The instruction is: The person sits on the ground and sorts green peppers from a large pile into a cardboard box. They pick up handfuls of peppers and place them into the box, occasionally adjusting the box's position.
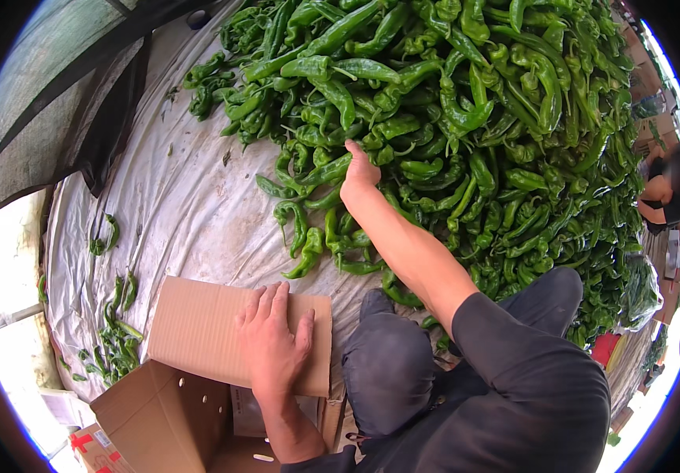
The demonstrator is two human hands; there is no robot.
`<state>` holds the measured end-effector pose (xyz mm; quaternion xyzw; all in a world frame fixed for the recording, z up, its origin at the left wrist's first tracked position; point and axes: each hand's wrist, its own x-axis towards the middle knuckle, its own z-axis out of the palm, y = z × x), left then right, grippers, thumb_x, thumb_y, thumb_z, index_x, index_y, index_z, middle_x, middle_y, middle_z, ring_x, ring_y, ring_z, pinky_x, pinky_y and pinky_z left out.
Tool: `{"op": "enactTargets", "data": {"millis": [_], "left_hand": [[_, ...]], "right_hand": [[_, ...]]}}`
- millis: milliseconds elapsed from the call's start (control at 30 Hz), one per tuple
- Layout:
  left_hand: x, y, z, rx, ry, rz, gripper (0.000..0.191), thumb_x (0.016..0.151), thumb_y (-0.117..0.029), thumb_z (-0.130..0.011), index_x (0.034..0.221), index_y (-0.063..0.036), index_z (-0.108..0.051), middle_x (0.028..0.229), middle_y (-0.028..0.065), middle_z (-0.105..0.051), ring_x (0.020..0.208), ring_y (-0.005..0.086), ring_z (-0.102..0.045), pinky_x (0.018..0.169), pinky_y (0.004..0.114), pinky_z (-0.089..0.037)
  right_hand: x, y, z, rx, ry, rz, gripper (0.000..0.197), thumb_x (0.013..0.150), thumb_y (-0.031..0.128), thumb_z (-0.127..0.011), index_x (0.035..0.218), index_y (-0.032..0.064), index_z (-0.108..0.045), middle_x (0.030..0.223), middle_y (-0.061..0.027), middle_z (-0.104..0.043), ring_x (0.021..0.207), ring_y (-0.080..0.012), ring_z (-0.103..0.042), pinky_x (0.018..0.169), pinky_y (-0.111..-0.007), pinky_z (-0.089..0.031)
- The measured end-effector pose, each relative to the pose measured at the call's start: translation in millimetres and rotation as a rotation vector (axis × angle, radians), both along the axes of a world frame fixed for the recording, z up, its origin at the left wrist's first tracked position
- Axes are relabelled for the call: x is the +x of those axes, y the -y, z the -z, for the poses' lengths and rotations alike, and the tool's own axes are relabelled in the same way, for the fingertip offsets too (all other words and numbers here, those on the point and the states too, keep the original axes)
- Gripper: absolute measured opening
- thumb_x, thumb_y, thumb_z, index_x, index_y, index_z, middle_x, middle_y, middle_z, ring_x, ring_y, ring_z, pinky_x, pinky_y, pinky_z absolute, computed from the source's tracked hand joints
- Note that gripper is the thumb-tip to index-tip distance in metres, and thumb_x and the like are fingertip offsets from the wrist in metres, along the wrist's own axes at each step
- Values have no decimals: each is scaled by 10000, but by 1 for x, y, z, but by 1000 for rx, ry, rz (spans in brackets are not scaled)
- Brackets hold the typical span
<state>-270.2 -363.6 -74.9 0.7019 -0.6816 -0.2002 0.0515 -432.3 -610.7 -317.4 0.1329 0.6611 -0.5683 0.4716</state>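
Note:
A large heap of long green peppers (434, 136) lies on a pale plastic sheet (198, 207). My right hand (361, 165) reaches to the near left side of the heap, thumb up; its fingers are hidden, so whether they hold a pepper cannot be seen. Below left stands a cardboard box (168, 408) with punched holes in its wall. My left hand (275, 337) rests flat, fingers apart, on the box's raised flap (198, 319). Inside the box, a panel bearing writing shows partly.
Small peppers (116, 349) lie loose beyond the box's left side. Dark netting (97, 100) hangs at the upper left. Another person (665, 186) is at the far right edge, near cartons. A filled clear plastic bag (640, 292) and a red object (606, 349) lie right.

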Motion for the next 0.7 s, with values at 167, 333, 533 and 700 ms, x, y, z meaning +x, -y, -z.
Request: {"op": "enactTargets", "data": {"millis": [167, 333, 533, 700], "left_hand": [[0, -3, 1, -7, 11, -1, 524, 870, -285, -716, 1312, -15, -633, 1320, 150, -659, 1299, 344, -551, 1086, 470, -399], [-7, 1, 3, -13, 1, 25, 544, 869, -317, -713, 1320, -23, -634, 1318, 144, -660, 1294, 336, -553, 1061, 476, -405], [8, -11, 7, -70, -46, 9, 557, 872, -301, -731, 1336, -15, -620, 1313, 176, -652, 1253, 368, -570, 1054, 464, -419], [-6, -1, -3, -106, -467, -103, 837, 749, -232, -868, 1459, 11, -497, 1412, 236, -571, 1343, 395, -514, 1128, 477, -394]], "right_hand": [[-22, -17, 17, -227, 119, -148, 614, 661, 220, -947, 1144, -43, -674, 1166, -128, -691, 996, -235, -653, 931, -412, -520], [-56, -18, 59, -413, 203, -217, 350, 755, 204, -862, 1028, 63, -696, 994, -64, -708, 910, -235, -669, 893, -389, -530], [-80, -62, -8, -604, 514, -481, 357, 870, 281, -753, 1086, 13, -658, 1028, -113, -710, 962, -268, -690, 927, -412, -562], [-100, -126, -110, -773, 489, -709, 535, 904, 427, -730, 1188, -16, -630, 1106, -161, -705, 1004, -276, -695, 960, -425, -565]]}}
